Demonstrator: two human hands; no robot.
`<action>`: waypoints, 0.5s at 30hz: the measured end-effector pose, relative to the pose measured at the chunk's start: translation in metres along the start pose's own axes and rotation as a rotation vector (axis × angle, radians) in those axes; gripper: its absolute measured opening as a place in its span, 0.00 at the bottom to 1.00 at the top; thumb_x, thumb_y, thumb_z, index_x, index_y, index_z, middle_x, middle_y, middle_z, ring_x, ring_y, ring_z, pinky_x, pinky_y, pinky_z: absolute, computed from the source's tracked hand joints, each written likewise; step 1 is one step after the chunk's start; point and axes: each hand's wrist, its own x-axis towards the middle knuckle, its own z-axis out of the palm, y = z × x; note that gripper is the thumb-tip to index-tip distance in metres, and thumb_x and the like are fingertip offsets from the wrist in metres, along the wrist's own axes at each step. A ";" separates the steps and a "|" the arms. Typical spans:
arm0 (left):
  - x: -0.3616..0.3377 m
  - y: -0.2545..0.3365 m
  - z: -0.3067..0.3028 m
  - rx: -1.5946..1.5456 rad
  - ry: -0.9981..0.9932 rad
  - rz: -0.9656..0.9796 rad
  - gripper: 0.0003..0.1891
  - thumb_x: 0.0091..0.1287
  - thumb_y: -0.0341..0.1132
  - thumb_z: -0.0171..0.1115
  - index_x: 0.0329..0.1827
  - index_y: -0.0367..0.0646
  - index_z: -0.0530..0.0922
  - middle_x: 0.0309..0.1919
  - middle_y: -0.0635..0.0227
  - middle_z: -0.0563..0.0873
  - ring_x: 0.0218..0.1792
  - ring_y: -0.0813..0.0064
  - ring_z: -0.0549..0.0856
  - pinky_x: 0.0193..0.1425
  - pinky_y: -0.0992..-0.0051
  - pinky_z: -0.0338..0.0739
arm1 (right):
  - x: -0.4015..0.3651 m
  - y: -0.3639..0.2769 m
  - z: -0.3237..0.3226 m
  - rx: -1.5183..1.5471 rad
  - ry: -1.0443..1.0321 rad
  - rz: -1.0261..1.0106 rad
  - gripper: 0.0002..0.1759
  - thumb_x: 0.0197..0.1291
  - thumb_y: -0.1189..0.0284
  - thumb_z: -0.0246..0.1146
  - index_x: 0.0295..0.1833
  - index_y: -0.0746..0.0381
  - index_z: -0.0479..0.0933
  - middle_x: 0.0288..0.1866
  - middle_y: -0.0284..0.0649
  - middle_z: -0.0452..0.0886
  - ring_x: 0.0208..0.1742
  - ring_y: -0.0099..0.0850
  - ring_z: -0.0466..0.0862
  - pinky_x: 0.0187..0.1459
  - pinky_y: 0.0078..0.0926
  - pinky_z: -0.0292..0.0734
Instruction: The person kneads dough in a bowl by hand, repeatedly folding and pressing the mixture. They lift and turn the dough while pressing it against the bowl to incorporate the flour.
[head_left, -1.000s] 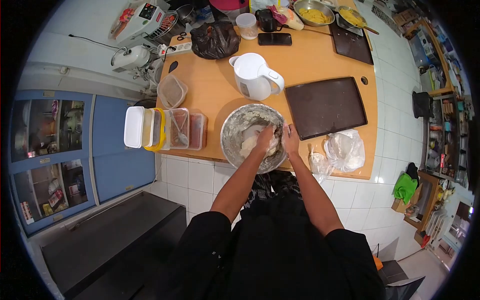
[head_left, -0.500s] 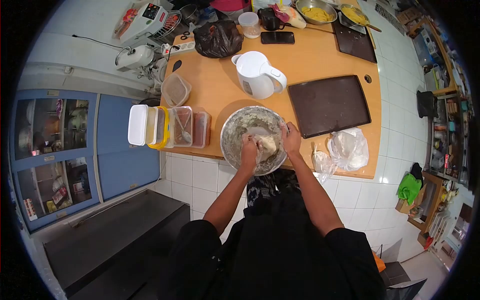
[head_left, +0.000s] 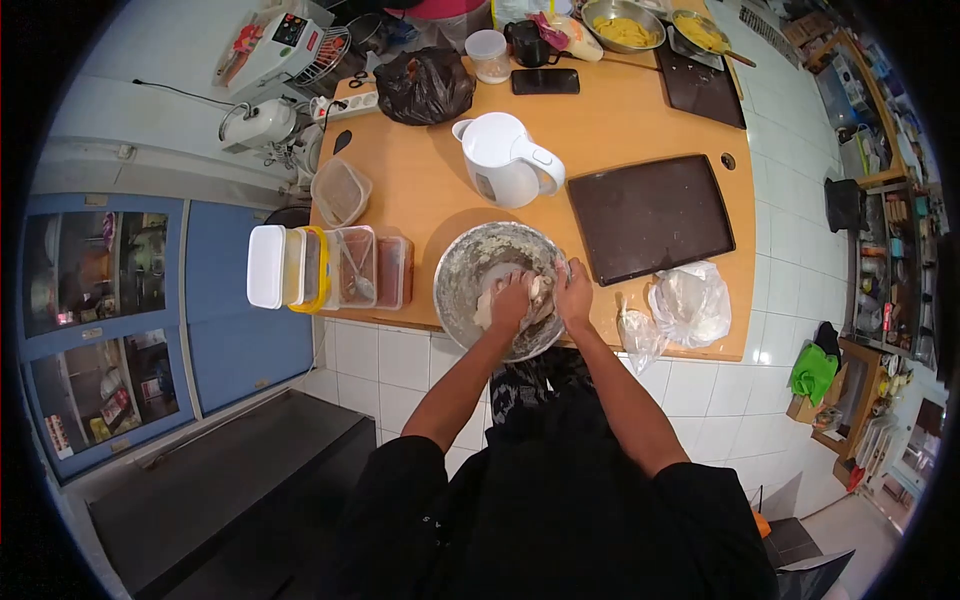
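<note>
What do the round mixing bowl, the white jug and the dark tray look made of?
Round grey mixing bowl: likely steel, dull shine under floury smears. White lidded jug: probably plastic, smooth, opaque, moulded handle. Dark brown flat tray: perhaps coated metal, matt, thin raised rim.

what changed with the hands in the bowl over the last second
The left hand drew back toward the near rim, then moved forward again and closed over the pale dough lump. The right hand stayed at the right rim of the round metal bowl, which kept its place.
</note>
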 end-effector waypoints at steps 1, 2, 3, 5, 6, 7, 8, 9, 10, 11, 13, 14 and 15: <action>0.005 0.002 0.000 0.003 0.025 -0.025 0.19 0.68 0.46 0.53 0.58 0.49 0.73 0.50 0.61 0.81 0.58 0.63 0.78 0.62 0.54 0.67 | 0.001 -0.001 -0.002 -0.001 -0.013 -0.001 0.18 0.70 0.60 0.55 0.38 0.66 0.70 0.37 0.55 0.77 0.41 0.58 0.78 0.41 0.50 0.72; 0.008 0.004 0.002 0.005 0.044 -0.052 0.17 0.68 0.45 0.53 0.56 0.49 0.74 0.48 0.61 0.82 0.57 0.62 0.79 0.61 0.54 0.68 | 0.000 0.000 -0.005 -0.005 -0.030 0.001 0.18 0.71 0.60 0.55 0.38 0.66 0.70 0.37 0.55 0.76 0.41 0.58 0.78 0.41 0.50 0.72; 0.018 0.002 0.001 -0.077 -0.049 -0.112 0.17 0.68 0.45 0.53 0.56 0.48 0.75 0.48 0.60 0.82 0.57 0.61 0.79 0.60 0.54 0.69 | 0.001 -0.001 -0.006 -0.004 -0.031 0.014 0.18 0.71 0.60 0.55 0.38 0.66 0.70 0.37 0.55 0.76 0.41 0.58 0.78 0.41 0.50 0.72; 0.038 -0.007 -0.004 -0.234 -0.241 -0.237 0.16 0.69 0.43 0.52 0.54 0.46 0.76 0.47 0.58 0.82 0.56 0.59 0.79 0.58 0.55 0.70 | -0.001 -0.003 -0.006 0.002 -0.039 0.042 0.18 0.71 0.60 0.55 0.38 0.66 0.70 0.37 0.54 0.76 0.41 0.58 0.79 0.41 0.51 0.72; 0.038 -0.006 0.001 -0.217 -0.113 -0.281 0.17 0.69 0.43 0.52 0.55 0.45 0.76 0.49 0.56 0.81 0.56 0.57 0.80 0.58 0.55 0.71 | -0.002 -0.002 -0.006 -0.017 -0.032 0.029 0.18 0.71 0.60 0.55 0.39 0.66 0.70 0.37 0.54 0.76 0.41 0.58 0.79 0.40 0.51 0.72; 0.039 -0.006 0.014 -0.196 0.017 -0.323 0.17 0.69 0.43 0.52 0.56 0.44 0.76 0.52 0.54 0.81 0.55 0.55 0.80 0.57 0.55 0.71 | -0.002 -0.002 -0.006 -0.033 -0.024 0.017 0.18 0.71 0.60 0.55 0.39 0.66 0.70 0.37 0.54 0.76 0.41 0.58 0.79 0.40 0.51 0.72; 0.040 -0.009 0.026 -0.172 0.145 -0.362 0.18 0.69 0.42 0.52 0.56 0.43 0.75 0.54 0.52 0.81 0.55 0.53 0.80 0.57 0.55 0.72 | -0.002 -0.001 -0.005 -0.047 -0.015 0.007 0.17 0.70 0.60 0.55 0.39 0.65 0.70 0.37 0.54 0.77 0.41 0.58 0.79 0.40 0.51 0.72; 0.044 -0.021 0.026 -0.486 0.229 -0.464 0.24 0.67 0.44 0.54 0.64 0.41 0.73 0.63 0.47 0.75 0.61 0.51 0.77 0.63 0.59 0.70 | -0.003 -0.004 -0.005 -0.050 0.005 0.011 0.18 0.71 0.60 0.55 0.38 0.66 0.69 0.36 0.54 0.76 0.40 0.58 0.78 0.40 0.50 0.71; 0.047 -0.021 0.030 -0.550 0.141 -0.494 0.26 0.68 0.45 0.54 0.66 0.42 0.70 0.65 0.47 0.73 0.64 0.51 0.74 0.66 0.57 0.67 | -0.003 -0.007 -0.005 -0.053 0.026 0.017 0.18 0.71 0.61 0.55 0.37 0.67 0.69 0.35 0.55 0.76 0.38 0.58 0.77 0.39 0.50 0.70; 0.044 -0.022 0.035 -0.668 0.072 -0.517 0.28 0.68 0.46 0.54 0.68 0.43 0.68 0.67 0.48 0.72 0.66 0.51 0.71 0.68 0.56 0.63 | -0.003 -0.011 -0.005 -0.054 0.048 0.024 0.19 0.71 0.61 0.55 0.36 0.68 0.68 0.34 0.56 0.75 0.37 0.59 0.76 0.38 0.49 0.69; 0.029 -0.014 0.008 -0.708 -0.110 -0.432 0.31 0.68 0.48 0.54 0.72 0.45 0.64 0.70 0.49 0.68 0.71 0.51 0.66 0.73 0.53 0.55 | -0.003 -0.007 -0.002 -0.062 0.069 0.037 0.19 0.70 0.61 0.56 0.35 0.67 0.68 0.34 0.55 0.75 0.37 0.58 0.76 0.39 0.49 0.70; 0.018 -0.010 -0.007 -0.687 -0.203 -0.370 0.33 0.68 0.48 0.55 0.75 0.45 0.62 0.71 0.50 0.66 0.73 0.51 0.63 0.75 0.52 0.52 | -0.002 -0.005 0.000 -0.067 0.076 0.039 0.18 0.70 0.62 0.56 0.35 0.67 0.68 0.34 0.55 0.75 0.37 0.58 0.76 0.39 0.50 0.70; 0.004 -0.008 -0.006 -0.548 -0.217 -0.304 0.34 0.68 0.49 0.54 0.76 0.47 0.60 0.73 0.51 0.65 0.75 0.52 0.60 0.77 0.50 0.48 | -0.002 -0.005 -0.001 -0.064 0.068 0.057 0.17 0.69 0.62 0.57 0.36 0.66 0.69 0.35 0.54 0.76 0.38 0.57 0.77 0.39 0.50 0.71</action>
